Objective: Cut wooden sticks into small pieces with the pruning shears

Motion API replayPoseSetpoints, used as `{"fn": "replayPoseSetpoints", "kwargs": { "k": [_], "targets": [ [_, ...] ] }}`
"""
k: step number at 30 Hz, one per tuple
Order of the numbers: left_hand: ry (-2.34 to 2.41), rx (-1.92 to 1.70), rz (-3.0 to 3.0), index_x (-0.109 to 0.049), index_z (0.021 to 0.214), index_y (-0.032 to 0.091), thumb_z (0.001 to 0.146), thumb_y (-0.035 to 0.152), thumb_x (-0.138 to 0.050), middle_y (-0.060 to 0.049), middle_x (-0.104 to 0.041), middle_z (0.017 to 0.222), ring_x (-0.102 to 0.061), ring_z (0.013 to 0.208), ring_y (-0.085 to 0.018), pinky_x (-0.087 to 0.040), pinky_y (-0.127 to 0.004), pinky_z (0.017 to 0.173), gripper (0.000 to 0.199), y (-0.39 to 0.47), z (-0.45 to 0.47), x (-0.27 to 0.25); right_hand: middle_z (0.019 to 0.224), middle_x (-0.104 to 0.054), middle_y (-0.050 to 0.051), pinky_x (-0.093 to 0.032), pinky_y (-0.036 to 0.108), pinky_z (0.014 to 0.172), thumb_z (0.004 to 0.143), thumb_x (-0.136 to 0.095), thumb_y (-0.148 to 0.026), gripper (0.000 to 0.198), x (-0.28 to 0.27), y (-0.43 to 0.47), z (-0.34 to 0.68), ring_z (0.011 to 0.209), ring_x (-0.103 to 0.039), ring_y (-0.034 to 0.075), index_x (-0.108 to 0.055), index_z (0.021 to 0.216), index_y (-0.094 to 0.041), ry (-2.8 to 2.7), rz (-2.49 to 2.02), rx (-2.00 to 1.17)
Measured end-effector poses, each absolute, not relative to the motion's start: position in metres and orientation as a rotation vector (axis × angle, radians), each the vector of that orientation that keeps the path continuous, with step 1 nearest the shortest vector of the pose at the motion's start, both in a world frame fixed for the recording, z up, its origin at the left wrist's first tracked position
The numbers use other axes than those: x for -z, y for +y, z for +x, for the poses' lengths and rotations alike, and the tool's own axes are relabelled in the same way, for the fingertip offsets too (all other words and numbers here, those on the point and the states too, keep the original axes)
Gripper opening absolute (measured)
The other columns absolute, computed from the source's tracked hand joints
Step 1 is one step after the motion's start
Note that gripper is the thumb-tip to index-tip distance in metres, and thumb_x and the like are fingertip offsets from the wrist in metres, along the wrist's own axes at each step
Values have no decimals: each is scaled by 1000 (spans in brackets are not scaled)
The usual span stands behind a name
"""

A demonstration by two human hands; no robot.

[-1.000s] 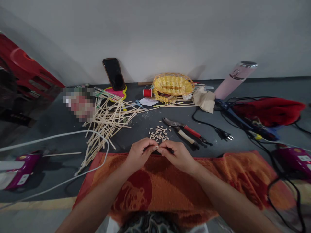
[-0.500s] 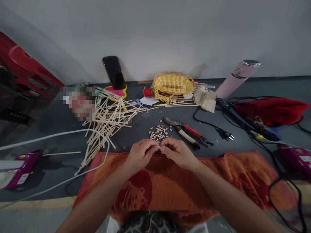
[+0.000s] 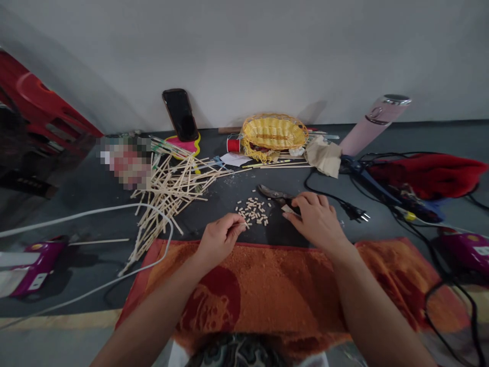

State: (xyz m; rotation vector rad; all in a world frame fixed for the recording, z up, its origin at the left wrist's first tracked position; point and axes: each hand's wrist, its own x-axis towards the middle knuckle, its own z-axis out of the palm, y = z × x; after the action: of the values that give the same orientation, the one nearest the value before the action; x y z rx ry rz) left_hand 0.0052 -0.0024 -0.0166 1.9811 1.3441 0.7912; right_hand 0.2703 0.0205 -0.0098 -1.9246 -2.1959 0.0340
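My left hand [image 3: 221,237] is closed in a pinch near the front of the pile, its fingertips on a short piece of wooden stick [image 3: 245,224]. Small cut stick pieces [image 3: 254,206] lie scattered on the dark table just past it. To the right, my right hand [image 3: 317,219] grips the handles of the pruning shears [image 3: 273,192], covering most of them. The metal blades point to the back left, and part of a pale handle shows between thumb and fingers.
Long thin wooden sticks [image 3: 168,188] lie heaped at left. Behind are a phone [image 3: 180,114], a red thread spool [image 3: 233,146] and a yellow basket [image 3: 275,133]. A pink flask [image 3: 372,127], a black plug [image 3: 357,211] and cables lie right. An orange towel [image 3: 275,290] covers the front edge.
My hands have parted. The right one moved right from the left fingertips onto the shears' handles. My left hand shifted slightly left, still pinching a stick piece.
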Motion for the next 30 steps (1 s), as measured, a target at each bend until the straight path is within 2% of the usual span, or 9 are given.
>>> {"fn": "replayPoseSetpoints", "kwargs": {
  "k": [8,13,15,19,21,22,24,27,30],
  "targets": [
    [1395,-781,1881,-62,97,21,91,30,-52,1,-70,87,-64,77,-13,-44,-22,70,15,2,5,24,119,-56,10,-47,39,79,89,-51,-34,19,19,27,271,104,-54,26,-61,84,-20,-2175,-1890,-72],
    [1361,-915,1714,-60,100,19,92,34,-49,-1,-70,81,-63,74,-13,-45,-23,70,20,5,1,22,120,-54,12,-49,35,77,83,-59,-44,25,11,31,271,101,-59,24,-56,77,-19,-1855,-1736,-262],
    [1330,-970,1644,-60,102,17,93,36,-48,-2,-68,81,-61,73,-13,-45,-23,69,24,6,-1,22,110,-58,12,-49,35,76,78,-66,-45,28,3,29,270,100,-59,25,-56,81,-19,-1713,-1632,-419],
    [1246,-1025,1519,-63,101,16,94,36,-47,-4,-68,82,-61,75,-13,-46,-23,71,27,6,-1,19,79,-63,3,-47,28,55,87,-56,-46,33,-11,19,263,67,-62,17,-53,108,-20,-1472,-1405,-1096],
    [1207,-1061,1488,-65,99,16,91,35,-53,-5,-70,86,-62,80,-14,-47,-23,75,24,5,-1,16,77,-62,1,-45,26,50,88,-55,-42,28,-14,15,260,62,-59,15,-51,107,-21,-1479,-1304,-1224],
    [1193,-1083,1471,-67,98,17,90,34,-56,-5,-71,88,-62,82,-14,-47,-24,76,22,4,-1,15,80,-62,2,-46,26,52,88,-55,-40,24,-14,13,259,66,-60,15,-51,104,-22,-1535,-1273,-1199],
    [1179,-1118,1425,-70,95,17,86,33,-61,-6,-72,91,-63,81,-15,-49,-23,73,21,4,-1,14,96,-63,6,-51,30,67,89,-53,-32,14,-11,11,255,89,-62,19,-52,99,-22,-1723,-1253,-969],
    [1191,-1148,1357,-73,94,17,83,33,-65,-7,-73,92,-63,77,-15,-50,-22,64,21,5,-3,16,132,-47,16,-44,42,96,87,-48,-17,11,-3,7,246,127,-42,27,-55,95,-19,-2086,-1250,-461],
    [1196,-1202,1305,-74,92,17,81,34,-67,-5,-72,84,-60,67,-13,-50,-21,58,21,6,-5,21,146,-31,20,-41,47,97,84,-46,-10,22,4,1,235,129,-39,31,-56,103,-16,-2359,-1307,-164]
  ]
}}
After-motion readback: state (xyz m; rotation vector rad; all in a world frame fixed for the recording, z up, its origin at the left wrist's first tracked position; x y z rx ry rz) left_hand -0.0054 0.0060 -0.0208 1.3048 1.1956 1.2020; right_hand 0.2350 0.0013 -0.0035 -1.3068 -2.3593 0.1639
